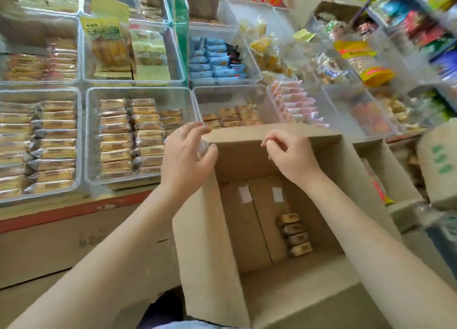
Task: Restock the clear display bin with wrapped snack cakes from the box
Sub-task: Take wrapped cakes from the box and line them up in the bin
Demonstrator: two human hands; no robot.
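Observation:
An open cardboard box (210,242) stands in front of me, with several wrapped snack cakes (295,234) in a short row on its bottom at the right. Beyond its far edge sits a clear display bin (222,92) holding one low layer of the same cakes (232,116). My left hand (185,153) hovers at the box's far left corner beside the bin's front corner, fingers spread and curved, with nothing in it. My right hand (289,155) hangs over the box's far edge, fingers loosely curled and empty.
A fuller clear bin of cakes (128,136) stands left of the display bin, with another (39,145) further left. A bin of pink packets (296,103) sits to the right. More boxes (437,165) crowd the right side. A red-edged counter (74,210) carries the bins.

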